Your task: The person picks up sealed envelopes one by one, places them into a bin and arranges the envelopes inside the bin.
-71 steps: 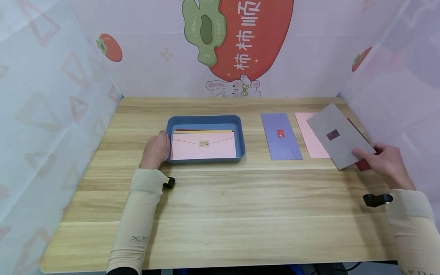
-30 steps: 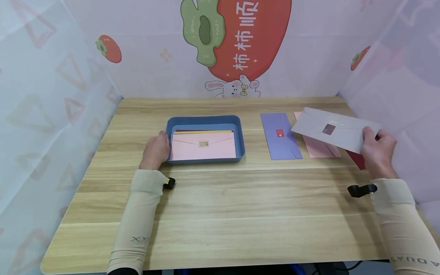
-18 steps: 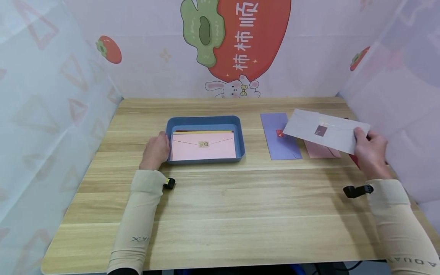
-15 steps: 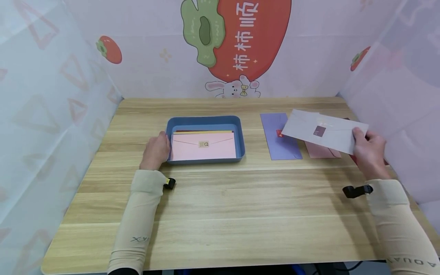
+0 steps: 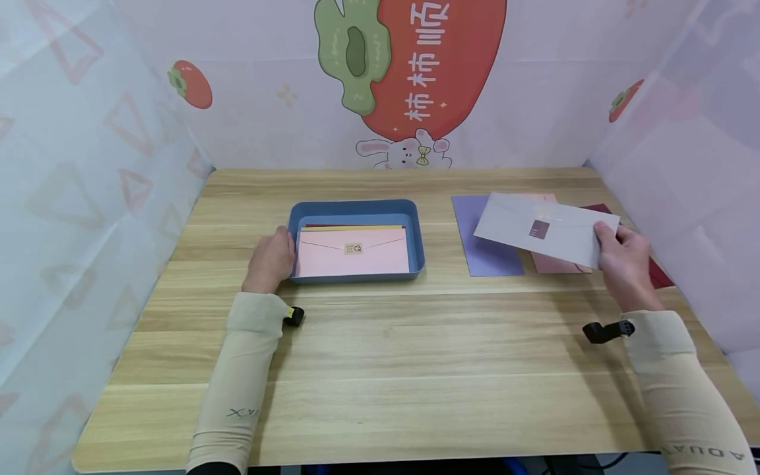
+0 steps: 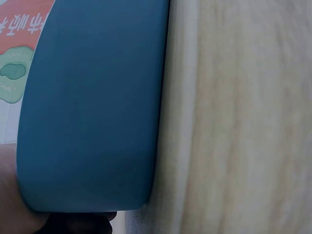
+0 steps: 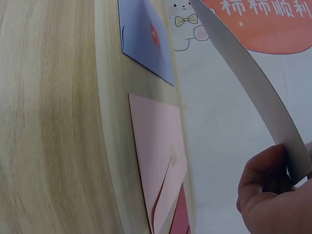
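A light grey envelope (image 5: 549, 227) with a dark square sticker is raised above the table, its right end pinched between the thumb and fingers of my right hand (image 5: 631, 269). The right wrist view shows this envelope (image 7: 258, 83) nearly edge-on, bowing slightly, the hand (image 7: 273, 192) at its lower end. My left hand (image 5: 268, 259) holds the left end of a blue tray (image 5: 356, 280). The left wrist view is filled by the tray's outer wall (image 6: 92, 107), with part of the hand (image 6: 17, 204) at its corner. Inside the tray lies a pink envelope (image 5: 353, 260) on top of others.
Flat on the table, a purple envelope (image 5: 489, 262), a pink envelope (image 5: 555, 265) and a dark red envelope (image 5: 658, 274) lie side by side at the right, partly hidden under the raised one. Printed cloth walls (image 5: 249, 112) stand behind and at both sides.
My right hand has lifted the grey envelope from the right-hand side, turned it nearly level lengthwise and carried it left over the pink and purple ones. The left hand and tray have stayed put.
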`<state>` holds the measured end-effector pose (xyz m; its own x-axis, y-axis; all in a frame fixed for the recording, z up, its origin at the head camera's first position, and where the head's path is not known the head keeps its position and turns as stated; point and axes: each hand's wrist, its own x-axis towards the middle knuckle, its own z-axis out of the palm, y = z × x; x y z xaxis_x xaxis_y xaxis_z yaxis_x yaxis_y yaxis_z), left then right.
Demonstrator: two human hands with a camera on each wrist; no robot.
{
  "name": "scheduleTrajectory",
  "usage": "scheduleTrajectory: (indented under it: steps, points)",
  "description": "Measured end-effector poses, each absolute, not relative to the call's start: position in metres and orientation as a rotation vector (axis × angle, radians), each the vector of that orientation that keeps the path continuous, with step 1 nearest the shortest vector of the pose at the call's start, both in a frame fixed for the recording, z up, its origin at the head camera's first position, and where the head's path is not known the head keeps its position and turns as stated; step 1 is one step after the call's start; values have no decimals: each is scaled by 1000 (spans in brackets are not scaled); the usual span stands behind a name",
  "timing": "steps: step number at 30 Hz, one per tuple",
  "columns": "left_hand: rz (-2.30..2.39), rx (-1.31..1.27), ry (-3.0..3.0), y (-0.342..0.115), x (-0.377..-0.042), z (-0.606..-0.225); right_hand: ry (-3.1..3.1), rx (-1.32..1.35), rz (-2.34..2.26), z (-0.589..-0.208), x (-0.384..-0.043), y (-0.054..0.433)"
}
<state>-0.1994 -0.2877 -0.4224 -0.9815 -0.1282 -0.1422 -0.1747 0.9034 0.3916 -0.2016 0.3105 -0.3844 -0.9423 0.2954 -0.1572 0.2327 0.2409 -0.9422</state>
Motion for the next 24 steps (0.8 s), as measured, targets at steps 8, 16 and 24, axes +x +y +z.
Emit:
scheduleTrajectory:
  steps: [8, 16, 24]
  points:
    - [619, -239, 2947, -287, -200, -421, -2553, -504, 1743, -382, -205, 295]
    - [623, -228, 2953, -287, -200, -421, -2502, -435, 1835, -377, -207, 278]
    - [631, -214, 2964, -288, -199, -422, -2602, -410, 1718, -377, -211, 266]
